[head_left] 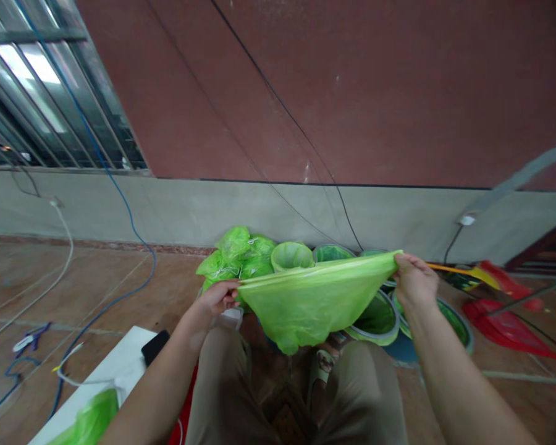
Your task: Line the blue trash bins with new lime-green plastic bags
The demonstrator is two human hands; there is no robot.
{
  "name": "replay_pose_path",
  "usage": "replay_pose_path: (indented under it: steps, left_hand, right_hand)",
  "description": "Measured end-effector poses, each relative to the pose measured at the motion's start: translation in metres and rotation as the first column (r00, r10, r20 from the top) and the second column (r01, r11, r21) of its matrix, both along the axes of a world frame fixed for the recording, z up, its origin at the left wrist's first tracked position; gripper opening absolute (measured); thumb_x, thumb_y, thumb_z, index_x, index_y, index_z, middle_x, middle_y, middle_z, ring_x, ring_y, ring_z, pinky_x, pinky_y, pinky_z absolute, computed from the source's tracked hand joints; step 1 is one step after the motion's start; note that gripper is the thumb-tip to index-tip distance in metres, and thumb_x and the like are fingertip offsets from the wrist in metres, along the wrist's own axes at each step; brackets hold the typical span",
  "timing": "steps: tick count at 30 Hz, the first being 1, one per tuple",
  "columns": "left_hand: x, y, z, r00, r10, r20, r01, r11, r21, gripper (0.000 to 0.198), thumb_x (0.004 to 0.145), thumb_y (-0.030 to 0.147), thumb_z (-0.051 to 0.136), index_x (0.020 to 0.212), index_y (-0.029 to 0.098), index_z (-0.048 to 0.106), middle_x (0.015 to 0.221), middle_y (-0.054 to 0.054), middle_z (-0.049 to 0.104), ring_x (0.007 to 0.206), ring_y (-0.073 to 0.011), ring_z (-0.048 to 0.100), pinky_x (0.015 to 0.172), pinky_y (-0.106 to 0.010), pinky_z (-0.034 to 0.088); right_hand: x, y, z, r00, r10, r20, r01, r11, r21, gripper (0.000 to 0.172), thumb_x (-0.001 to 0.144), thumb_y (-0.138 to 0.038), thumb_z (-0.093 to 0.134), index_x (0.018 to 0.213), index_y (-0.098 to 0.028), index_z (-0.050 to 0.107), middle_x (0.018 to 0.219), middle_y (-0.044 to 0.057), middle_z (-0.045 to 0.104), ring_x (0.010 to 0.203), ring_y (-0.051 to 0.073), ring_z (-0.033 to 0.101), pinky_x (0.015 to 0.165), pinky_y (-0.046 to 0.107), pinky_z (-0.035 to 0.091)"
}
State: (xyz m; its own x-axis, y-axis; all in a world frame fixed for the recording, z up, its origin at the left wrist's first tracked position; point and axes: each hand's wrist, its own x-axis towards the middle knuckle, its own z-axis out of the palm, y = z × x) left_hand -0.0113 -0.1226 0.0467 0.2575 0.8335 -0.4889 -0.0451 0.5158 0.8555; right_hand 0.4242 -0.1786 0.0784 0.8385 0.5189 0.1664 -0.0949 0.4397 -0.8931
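Note:
A light green mesh bag [306, 303] is stretched sideways above my knees, its upper hem pulled nearly straight. My left hand [221, 298] pinches the left end of that hem. At the other end, slightly higher, my right hand [416, 281] grips the hem's right corner. The bag's lower part hangs down in loose folds between my knees. Behind it stand round green net-lined hoops [375, 318], partly hidden by the bag. Bunched green mesh bags [241, 253] with white drawstrings lie in a pile against the wall.
On the left, a white board [132, 352] carries a black phone-like object [155, 347] and some green mesh [90, 420]. A blue cable [132, 216] runs down the wall and across the tiled floor. Red brooms or dustpans [509, 321] lie at the right.

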Motion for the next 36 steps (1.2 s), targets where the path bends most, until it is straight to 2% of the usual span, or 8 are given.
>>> replay_pose_path:
  steps: [5, 8, 11, 14, 18, 24, 30, 36]
  left_hand:
    - [-0.013, 0.007, -0.006, 0.995, 0.085, -0.058, -0.091, 0.991, -0.103, 0.014, 0.073, 0.021, 0.069, 0.068, 0.016, 0.056, 0.049, 0.006, 0.05, 0.037, -0.0051, 0.041, 0.056, -0.024, 0.048]
    - [-0.015, 0.009, 0.002, 0.973, 0.1, -0.209, -0.109, 0.994, -0.033, 0.031, 0.068, 0.025, 0.076, 0.095, 0.017, 0.064, 0.084, -0.005, 0.07, 0.073, -0.0174, 0.066, 0.07, -0.03, 0.051]
    - [0.007, 0.006, 0.029, 0.936, 0.151, -0.317, -0.084, 0.973, 0.213, 0.063, 0.062, 0.026, 0.081, 0.12, 0.017, 0.058, 0.123, -0.013, 0.064, 0.117, -0.0288, 0.058, 0.092, -0.037, 0.046]
    - [0.053, 0.001, 0.067, 0.978, 0.002, -0.21, 0.126, 0.794, 0.594, 0.085, 0.059, 0.03, 0.084, 0.136, 0.021, 0.047, 0.147, -0.013, 0.045, 0.136, -0.0292, 0.039, 0.108, -0.038, 0.035]
    - [0.108, 0.001, 0.102, 0.96, -0.243, -0.137, 0.255, 0.565, 0.785, 0.064, 0.063, 0.035, 0.082, 0.121, 0.015, 0.062, 0.12, -0.01, 0.066, 0.113, -0.0251, 0.059, 0.1, -0.036, 0.043]
    - [0.101, 0.002, 0.095, 0.959, -0.281, 0.037, 0.19, 0.733, 0.653, 0.036, 0.064, 0.04, 0.08, 0.083, 0.011, 0.071, 0.075, -0.003, 0.072, 0.066, -0.0149, 0.063, 0.068, -0.028, 0.05]
    - [0.068, 0.004, 0.095, 0.988, -0.136, 0.067, 0.068, 0.793, 0.605, 0.032, 0.058, 0.038, 0.084, 0.072, 0.012, 0.07, 0.069, -0.002, 0.071, 0.059, -0.0136, 0.061, 0.062, -0.026, 0.05]
    - [0.041, 0.011, 0.104, 0.997, 0.022, 0.073, -0.061, 0.81, 0.583, 0.037, 0.056, 0.041, 0.085, 0.075, 0.013, 0.07, 0.068, -0.003, 0.072, 0.058, -0.0152, 0.063, 0.06, -0.027, 0.051]
  right_hand:
    - [-0.021, 0.008, 0.018, 0.967, -0.005, 0.253, -0.016, 0.996, 0.082, 0.022, 0.065, -0.031, 0.077, 0.073, -0.019, 0.061, 0.061, -0.005, 0.056, 0.056, 0.009, 0.046, 0.052, 0.023, 0.037]
    - [-0.043, 0.013, 0.039, 0.91, 0.061, 0.411, -0.091, 0.994, 0.056, 0.02, 0.072, -0.035, 0.073, 0.078, -0.02, 0.061, 0.06, -0.005, 0.055, 0.054, 0.009, 0.045, 0.053, 0.023, 0.035]
    - [-0.078, 0.019, 0.062, 0.808, 0.225, 0.544, -0.236, 0.97, -0.05, 0.021, 0.074, -0.039, 0.07, 0.079, -0.02, 0.062, 0.061, -0.005, 0.057, 0.053, 0.009, 0.047, 0.051, 0.022, 0.034]
    - [-0.122, 0.025, 0.078, 0.633, 0.445, 0.634, -0.442, 0.88, -0.177, 0.021, 0.076, -0.039, 0.067, 0.079, -0.019, 0.064, 0.065, -0.003, 0.061, 0.056, 0.01, 0.05, 0.053, 0.022, 0.036]
    - [-0.167, 0.029, 0.086, 0.441, 0.588, 0.678, -0.597, 0.756, -0.268, 0.019, 0.079, -0.036, 0.064, 0.083, -0.018, 0.066, 0.075, 0.0, 0.065, 0.069, 0.012, 0.057, 0.066, 0.025, 0.043]
    - [-0.16, 0.029, 0.076, 0.318, 0.743, 0.588, -0.62, 0.633, -0.464, 0.044, 0.07, -0.037, 0.074, 0.109, -0.019, 0.064, 0.094, 0.001, 0.066, 0.066, 0.01, 0.052, 0.063, 0.024, 0.042]
    - [-0.121, 0.021, 0.047, 0.119, 0.829, 0.546, -0.46, 0.534, -0.71, 0.015, 0.076, -0.032, 0.063, 0.078, -0.018, 0.067, 0.07, -0.003, 0.062, 0.066, 0.014, 0.055, 0.062, 0.025, 0.039]
    - [-0.095, 0.011, 0.022, 0.067, 0.802, 0.594, -0.134, 0.597, -0.791, 0.021, 0.083, -0.029, 0.051, 0.069, -0.018, 0.062, 0.062, 0.0, 0.058, 0.065, 0.017, 0.056, 0.062, 0.026, 0.037]
